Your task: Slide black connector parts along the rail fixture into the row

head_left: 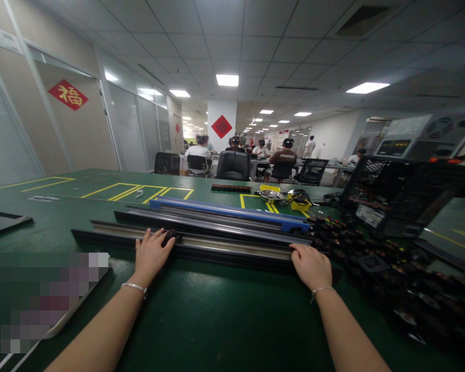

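A long black-edged metal rail [225,247] with a silver channel lies across the green table in front of me. My left hand [152,254] grips its left part, fingers over the far edge. A small black piece [171,237] sits on the rail by the thumb and forefinger, partly hidden. At the rail's right end, my right hand [313,264] has its fingers curled over the edge; the fingertips are partly hidden. Just behind lies a second black and silver rail [213,223], and beyond that a blue rail [232,211].
A heap of small black parts [375,268] covers the table's right side, near a black mesh-sided case [387,191]. Behind the rails are a metal bowl [270,195] and yellow tape markings [118,185]. A blurred-out flat item [58,305] lies front left. People sit farther back.
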Motion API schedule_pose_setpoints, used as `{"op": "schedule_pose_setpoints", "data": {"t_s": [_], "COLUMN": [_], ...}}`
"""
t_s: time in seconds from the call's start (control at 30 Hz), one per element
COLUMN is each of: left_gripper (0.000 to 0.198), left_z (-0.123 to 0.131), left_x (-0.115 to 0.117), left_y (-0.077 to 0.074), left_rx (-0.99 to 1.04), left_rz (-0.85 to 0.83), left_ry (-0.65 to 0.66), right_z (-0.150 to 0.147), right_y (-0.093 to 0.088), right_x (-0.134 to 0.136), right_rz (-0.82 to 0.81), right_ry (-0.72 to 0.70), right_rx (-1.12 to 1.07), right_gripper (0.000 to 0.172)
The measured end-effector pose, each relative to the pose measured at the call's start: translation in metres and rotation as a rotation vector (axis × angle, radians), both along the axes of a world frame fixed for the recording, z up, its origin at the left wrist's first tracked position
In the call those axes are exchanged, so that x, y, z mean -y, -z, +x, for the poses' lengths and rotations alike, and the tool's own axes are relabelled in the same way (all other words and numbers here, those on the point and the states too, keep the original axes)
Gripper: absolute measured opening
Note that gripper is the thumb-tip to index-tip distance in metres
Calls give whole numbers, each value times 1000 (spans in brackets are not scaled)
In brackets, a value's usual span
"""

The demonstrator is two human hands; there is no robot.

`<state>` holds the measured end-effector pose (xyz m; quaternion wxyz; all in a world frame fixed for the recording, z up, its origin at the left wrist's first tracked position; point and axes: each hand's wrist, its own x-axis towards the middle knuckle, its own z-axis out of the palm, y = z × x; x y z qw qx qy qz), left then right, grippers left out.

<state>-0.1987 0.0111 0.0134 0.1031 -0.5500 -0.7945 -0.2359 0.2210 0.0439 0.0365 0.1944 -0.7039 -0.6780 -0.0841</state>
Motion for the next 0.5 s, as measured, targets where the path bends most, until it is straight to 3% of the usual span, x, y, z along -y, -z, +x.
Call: {"op": "schedule_pose_setpoints", "data": {"t_s": [0.5], "left_gripper": [43], "left_z": [4], "left_x": [-2], "left_y": [3], "left_rx": [-50], "left_rz": [-19], "left_ry": [23], "right_z": [0], "right_y": [1], "right_x": [-1], "right_rz": [7], "right_ry": [-1], "right_rx": [-6], "right_gripper": [39]}}
